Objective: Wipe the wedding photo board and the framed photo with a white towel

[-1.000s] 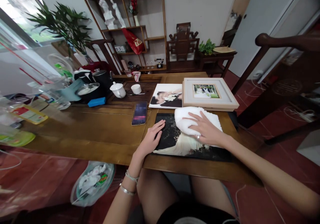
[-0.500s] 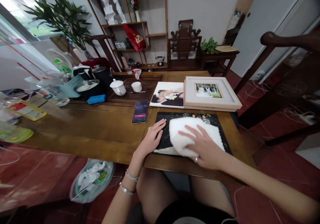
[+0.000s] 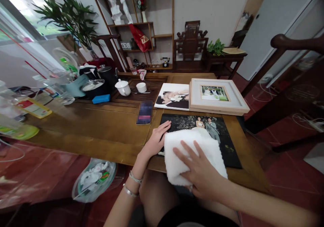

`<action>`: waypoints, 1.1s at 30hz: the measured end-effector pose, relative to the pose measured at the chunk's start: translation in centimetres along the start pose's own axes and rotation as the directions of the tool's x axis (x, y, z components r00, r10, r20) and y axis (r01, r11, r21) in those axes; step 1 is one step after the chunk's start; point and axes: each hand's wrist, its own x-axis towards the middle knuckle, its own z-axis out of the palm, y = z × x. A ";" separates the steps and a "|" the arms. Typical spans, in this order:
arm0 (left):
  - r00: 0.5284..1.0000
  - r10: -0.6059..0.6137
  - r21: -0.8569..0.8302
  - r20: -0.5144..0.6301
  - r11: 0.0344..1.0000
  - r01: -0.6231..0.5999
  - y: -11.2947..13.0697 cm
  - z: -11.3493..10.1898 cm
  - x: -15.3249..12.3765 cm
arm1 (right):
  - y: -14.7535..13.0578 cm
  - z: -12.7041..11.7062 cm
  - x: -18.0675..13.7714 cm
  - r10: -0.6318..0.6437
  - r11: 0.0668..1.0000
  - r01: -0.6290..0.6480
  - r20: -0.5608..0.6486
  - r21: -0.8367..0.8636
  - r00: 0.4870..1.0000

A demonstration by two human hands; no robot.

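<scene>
Cloth (image 3: 212,148) slid nearer; right hand (image 3: 202,173) (splayed) atop.

The right hand (image 3: 202,171) lies on the cloth (image 3: 174,152), which covers the near part of the print (image 3: 230,154). The left hand (image 3: 157,141) rests at the print's left edge. Beyond the right hand, behind the print, is the frame (image 3: 243,102); the panel (image 3: 164,100) lies just left of it. The phone (image 3: 144,113) is beyond the left hand; farther left, the sponge (image 3: 101,99). Below and left of that hand stands the bin (image 3: 95,183).
</scene>
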 end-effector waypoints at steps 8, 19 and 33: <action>1.000 -0.002 0.014 -0.030 1.000 0.002 -0.2 0.3 0.1 | 5.2 -1.9 2.8 0.250 0.960 -0.264 -0.140 -0.089 0.958; 0.999 -0.038 -0.002 0.016 0.999 0.038 0.2 -0.1 0.1 | -1.8 -0.9 1.7 0.102 0.993 -0.105 0.051 0.057 0.993; 0.998 0.003 0.090 -0.058 0.996 0.002 -0.4 0.5 0.1 | 9.6 -5.5 10.4 0.328 0.920 -0.309 -0.044 0.241 0.944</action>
